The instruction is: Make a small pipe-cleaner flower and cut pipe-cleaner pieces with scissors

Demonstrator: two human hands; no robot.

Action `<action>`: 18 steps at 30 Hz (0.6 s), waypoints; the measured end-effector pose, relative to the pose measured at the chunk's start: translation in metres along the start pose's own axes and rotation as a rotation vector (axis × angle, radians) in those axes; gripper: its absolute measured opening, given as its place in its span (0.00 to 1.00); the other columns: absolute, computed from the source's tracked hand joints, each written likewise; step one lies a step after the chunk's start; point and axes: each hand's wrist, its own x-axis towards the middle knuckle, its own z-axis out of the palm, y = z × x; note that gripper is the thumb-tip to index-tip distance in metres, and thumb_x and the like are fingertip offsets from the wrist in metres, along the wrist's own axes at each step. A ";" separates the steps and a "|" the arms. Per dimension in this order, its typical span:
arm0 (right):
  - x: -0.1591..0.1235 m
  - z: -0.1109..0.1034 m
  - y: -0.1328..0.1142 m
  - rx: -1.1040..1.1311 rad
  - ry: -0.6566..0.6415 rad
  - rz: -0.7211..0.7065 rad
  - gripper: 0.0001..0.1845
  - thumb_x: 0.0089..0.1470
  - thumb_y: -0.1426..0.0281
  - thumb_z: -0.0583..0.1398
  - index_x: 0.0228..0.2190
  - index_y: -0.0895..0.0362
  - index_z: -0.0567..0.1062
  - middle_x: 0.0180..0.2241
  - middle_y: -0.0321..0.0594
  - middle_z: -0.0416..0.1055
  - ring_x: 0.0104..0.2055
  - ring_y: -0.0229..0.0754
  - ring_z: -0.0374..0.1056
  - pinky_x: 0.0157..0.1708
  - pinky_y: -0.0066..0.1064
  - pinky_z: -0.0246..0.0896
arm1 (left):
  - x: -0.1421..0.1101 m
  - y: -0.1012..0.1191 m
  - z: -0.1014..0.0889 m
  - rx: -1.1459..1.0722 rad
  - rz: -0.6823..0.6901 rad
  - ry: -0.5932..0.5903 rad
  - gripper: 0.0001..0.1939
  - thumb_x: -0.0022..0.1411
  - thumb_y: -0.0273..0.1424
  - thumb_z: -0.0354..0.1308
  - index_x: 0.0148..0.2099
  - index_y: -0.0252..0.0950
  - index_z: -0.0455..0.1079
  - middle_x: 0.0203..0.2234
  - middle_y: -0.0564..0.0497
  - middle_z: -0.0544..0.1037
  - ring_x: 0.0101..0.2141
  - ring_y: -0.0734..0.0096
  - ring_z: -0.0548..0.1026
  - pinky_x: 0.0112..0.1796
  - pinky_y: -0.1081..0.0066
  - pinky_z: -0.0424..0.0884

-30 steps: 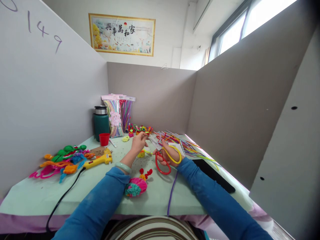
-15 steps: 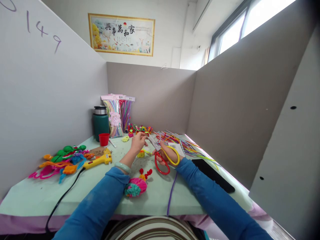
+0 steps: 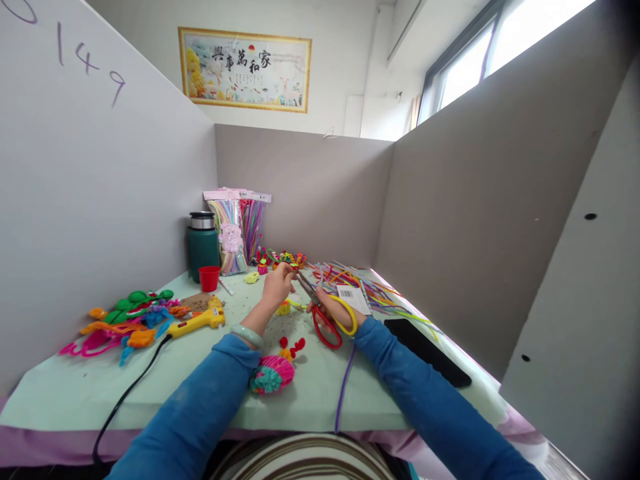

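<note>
My right hand point(image 3: 330, 310) holds a pair of scissors point(image 3: 307, 287) with one red and one yellow handle loop, blades toward the upper left. My left hand point(image 3: 278, 283) is closed in a pinch right by the blade tips; a small red bit shows at its fingertips, too small to name. Below the hands lies a pink and teal pipe-cleaner figure point(image 3: 273, 373) with red balls on top. A small yellow piece point(image 3: 283, 308) rests on the table between my wrists. A purple pipe cleaner point(image 3: 344, 393) hangs toward the table's front edge.
Loose pipe cleaners point(image 3: 370, 287) spread at the back right, with a black phone-like slab point(image 3: 427, 352) in front. On the left are a yellow glue gun point(image 3: 197, 325), coloured pieces point(image 3: 130, 320), a red cup point(image 3: 209, 279) and a green bottle point(image 3: 203, 247). Grey partitions point(image 3: 305, 193) enclose the table.
The scissors have turned a little in my right hand, so the blades look darker and narrower. My left hand stays almost in place; the view has shifted slightly.
</note>
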 end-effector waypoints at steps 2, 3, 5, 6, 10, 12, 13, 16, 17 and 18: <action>-0.001 0.001 -0.004 0.155 -0.100 0.016 0.42 0.52 0.38 0.38 0.37 0.60 0.70 0.16 0.31 0.61 0.12 0.32 0.56 0.12 0.23 0.46 | -0.001 0.000 0.000 0.026 0.010 0.011 0.02 0.59 0.28 0.51 0.34 0.39 0.64 0.23 0.55 0.78 0.17 0.75 0.73 0.27 0.75 0.66; -0.002 0.002 -0.005 0.222 -0.137 0.016 0.43 0.52 0.37 0.37 0.38 0.60 0.70 0.16 0.31 0.60 0.12 0.31 0.54 0.12 0.23 0.45 | -0.001 0.001 0.000 0.036 0.015 0.015 0.02 0.59 0.28 0.51 0.34 0.39 0.64 0.23 0.55 0.78 0.17 0.74 0.73 0.28 0.75 0.65; -0.002 0.003 -0.006 0.265 -0.161 0.011 0.43 0.52 0.37 0.37 0.38 0.60 0.69 0.16 0.31 0.60 0.11 0.31 0.53 0.11 0.23 0.44 | -0.002 0.002 0.000 0.056 0.028 0.024 0.02 0.59 0.28 0.50 0.34 0.38 0.64 0.22 0.55 0.77 0.17 0.74 0.73 0.28 0.75 0.65; -0.001 0.004 -0.006 0.236 -0.138 0.007 0.42 0.52 0.37 0.38 0.38 0.60 0.70 0.16 0.31 0.61 0.11 0.31 0.53 0.11 0.23 0.43 | -0.002 0.002 0.000 0.066 0.031 0.027 0.02 0.59 0.28 0.50 0.34 0.38 0.64 0.22 0.55 0.77 0.18 0.74 0.73 0.28 0.75 0.65; 0.001 0.005 -0.004 0.111 -0.030 0.011 0.39 0.53 0.38 0.42 0.37 0.59 0.70 0.15 0.32 0.61 0.12 0.32 0.56 0.11 0.22 0.43 | -0.003 0.004 0.000 0.087 0.028 0.034 0.03 0.59 0.28 0.50 0.35 0.38 0.64 0.22 0.55 0.77 0.17 0.74 0.73 0.28 0.75 0.65; 0.001 0.004 -0.005 0.221 -0.112 0.019 0.41 0.53 0.38 0.38 0.38 0.59 0.70 0.16 0.32 0.61 0.12 0.32 0.55 0.11 0.22 0.43 | -0.003 0.005 0.000 0.065 0.022 0.041 0.02 0.59 0.28 0.50 0.34 0.38 0.64 0.22 0.55 0.77 0.17 0.75 0.73 0.28 0.76 0.64; 0.000 0.003 -0.006 0.272 -0.145 0.016 0.42 0.53 0.38 0.36 0.38 0.59 0.69 0.16 0.32 0.61 0.12 0.31 0.53 0.12 0.23 0.43 | -0.003 0.005 0.000 0.050 0.019 0.043 0.02 0.59 0.27 0.50 0.34 0.38 0.64 0.22 0.56 0.77 0.17 0.75 0.73 0.28 0.76 0.64; 0.000 0.001 -0.006 0.220 -0.122 -0.002 0.41 0.53 0.38 0.38 0.37 0.59 0.70 0.16 0.32 0.61 0.11 0.31 0.53 0.11 0.23 0.43 | -0.004 0.006 0.000 0.035 0.014 0.039 0.03 0.59 0.27 0.50 0.34 0.39 0.64 0.19 0.57 0.76 0.18 0.74 0.73 0.28 0.76 0.65; 0.000 0.001 -0.004 0.146 -0.079 -0.009 0.39 0.53 0.38 0.40 0.36 0.59 0.70 0.15 0.33 0.62 0.12 0.32 0.55 0.11 0.23 0.43 | -0.004 0.006 0.000 0.042 0.015 0.036 0.03 0.59 0.27 0.50 0.34 0.39 0.64 0.19 0.57 0.75 0.18 0.74 0.73 0.29 0.76 0.65; 0.001 0.001 -0.003 0.078 -0.026 -0.025 0.38 0.53 0.39 0.42 0.36 0.59 0.70 0.15 0.33 0.62 0.12 0.33 0.56 0.11 0.23 0.45 | -0.004 0.006 0.001 0.050 0.016 0.036 0.03 0.59 0.28 0.50 0.34 0.39 0.64 0.19 0.57 0.75 0.18 0.73 0.73 0.29 0.75 0.65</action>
